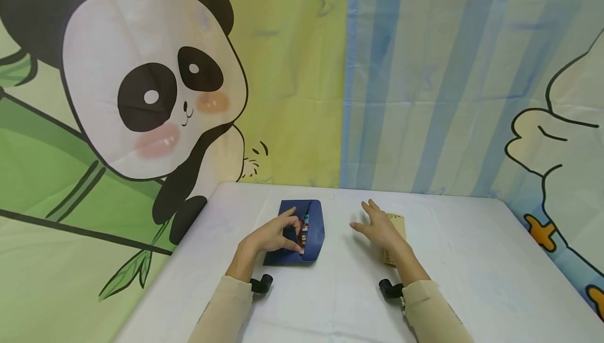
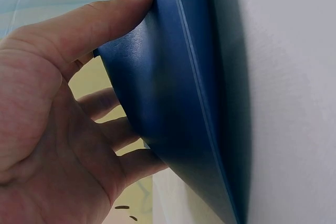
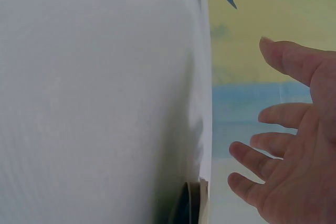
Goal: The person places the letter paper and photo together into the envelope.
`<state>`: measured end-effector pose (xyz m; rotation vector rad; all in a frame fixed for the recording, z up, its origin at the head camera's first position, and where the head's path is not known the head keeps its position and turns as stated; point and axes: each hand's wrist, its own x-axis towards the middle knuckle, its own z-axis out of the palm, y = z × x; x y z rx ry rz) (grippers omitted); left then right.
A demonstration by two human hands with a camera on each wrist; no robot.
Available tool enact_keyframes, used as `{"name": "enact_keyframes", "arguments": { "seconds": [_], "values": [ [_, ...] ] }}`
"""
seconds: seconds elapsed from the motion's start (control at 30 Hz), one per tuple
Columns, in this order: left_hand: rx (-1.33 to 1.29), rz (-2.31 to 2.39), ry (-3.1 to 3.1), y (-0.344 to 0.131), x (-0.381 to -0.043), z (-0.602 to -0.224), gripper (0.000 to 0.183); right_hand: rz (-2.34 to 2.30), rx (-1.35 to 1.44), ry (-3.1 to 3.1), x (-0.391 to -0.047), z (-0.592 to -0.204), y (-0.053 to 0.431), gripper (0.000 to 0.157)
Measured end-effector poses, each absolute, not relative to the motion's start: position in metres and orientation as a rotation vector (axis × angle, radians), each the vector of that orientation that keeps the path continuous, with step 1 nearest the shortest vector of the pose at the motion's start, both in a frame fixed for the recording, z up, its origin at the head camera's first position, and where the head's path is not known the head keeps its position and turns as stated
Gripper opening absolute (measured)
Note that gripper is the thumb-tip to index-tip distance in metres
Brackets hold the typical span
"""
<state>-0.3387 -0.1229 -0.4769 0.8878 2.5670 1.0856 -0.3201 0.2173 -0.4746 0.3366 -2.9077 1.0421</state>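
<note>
A dark blue envelope lies on the white table, its flap to the right and its mouth spread. Inside shows something flat and colorful; its kind cannot be made out. My left hand grips the envelope by its mouth edge. In the left wrist view, the thumb of the left hand lies on the near side of the blue envelope, other fingers at its edge. My right hand hovers with spread fingers, holding nothing. Beneath it lies a tan patterned flat piece, partly covered by the hand.
The white table runs back to a printed cloth backdrop with a panda. A black wrist camera sits at the left wrist, and another black camera at the right wrist.
</note>
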Motion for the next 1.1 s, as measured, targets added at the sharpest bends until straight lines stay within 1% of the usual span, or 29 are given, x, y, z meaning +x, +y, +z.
{"name": "enact_keyframes", "arguments": {
  "seconds": [0.3,0.7,0.87,1.1],
  "values": [
    [0.881,1.085,2.567,-0.123,-0.339,-0.476,0.036,1.100,0.293,-2.927,-0.322,-0.475,0.225,0.083],
    [0.879,1.098,2.563,-0.123,-0.340,-0.477,0.036,1.167,0.155,-2.962,-0.319,-0.479,0.249,0.084],
    [0.884,1.102,2.556,-0.123,-0.340,-0.476,0.037,1.204,0.153,-2.954,-0.321,-0.481,0.257,0.084],
    [0.867,1.083,2.574,-0.123,-0.339,-0.476,0.036,1.070,0.214,-2.965,-0.322,-0.480,0.265,0.086]
  ]
}}
